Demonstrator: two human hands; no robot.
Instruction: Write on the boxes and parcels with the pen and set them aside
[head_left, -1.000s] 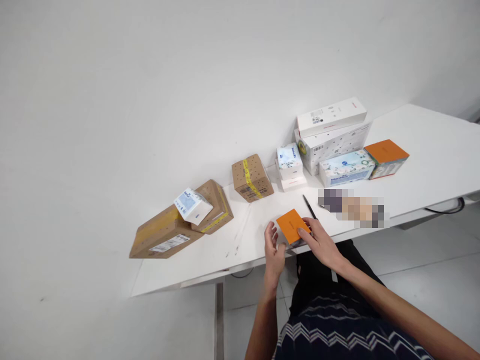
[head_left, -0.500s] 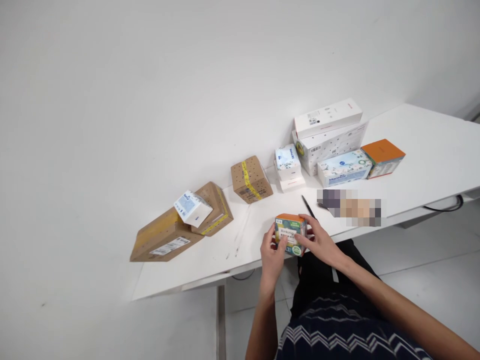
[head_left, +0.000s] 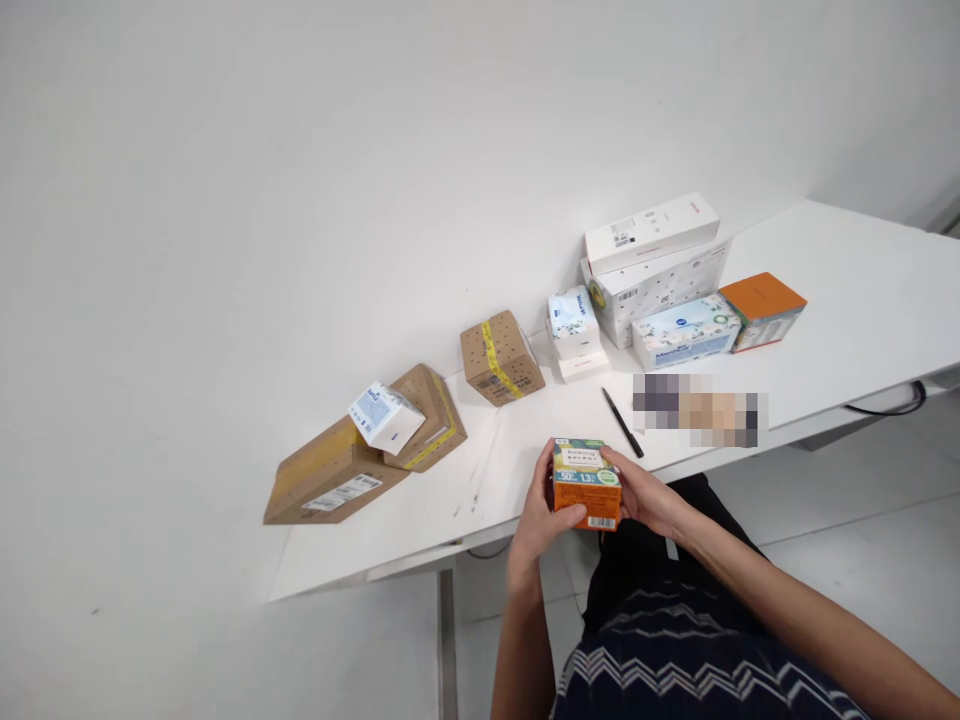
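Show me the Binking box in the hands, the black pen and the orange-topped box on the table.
Binking box [head_left: 587,478], head view: lower part of its printed upper face.
Black pen [head_left: 622,423], head view: middle of its barrel.
Orange-topped box [head_left: 762,303], head view: its orange top face.

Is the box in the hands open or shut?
Looks shut: the box shows no raised flap on its printed side or orange end. Its far end is hidden: can't tell there.
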